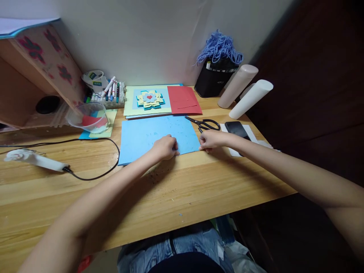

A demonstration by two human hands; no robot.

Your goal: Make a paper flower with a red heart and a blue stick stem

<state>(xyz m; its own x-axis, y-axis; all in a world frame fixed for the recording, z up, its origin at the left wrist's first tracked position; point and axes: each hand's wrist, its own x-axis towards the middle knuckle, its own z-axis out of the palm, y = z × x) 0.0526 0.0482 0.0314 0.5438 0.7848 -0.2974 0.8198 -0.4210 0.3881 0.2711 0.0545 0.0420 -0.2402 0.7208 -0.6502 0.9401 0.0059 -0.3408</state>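
A blue rectangular sheet (142,136) with dark smudges lies flat on the wooden table. My left hand (167,147) is closed at its near edge, thumb and curled fingers on the rim. At the near right corner, my right hand (211,140) pinches the same sheet, with its other fingers folded. Black-handled scissors (209,124) rest just beyond my right hand, their blades reaching over the sheet's far right part. Behind the sheet lies a stack of coloured paper with a layered paper flower (150,99) bearing a red heart, and a red sheet (184,100).
Left stand a glue gun (40,161) with a black cord, a clear plastic bowl (75,120), several markers (112,91) and an open cardboard box (57,64). Right are a phone (236,129), two pale bottles (251,99) and a black holder (212,79) topped with blue yarn (218,47).
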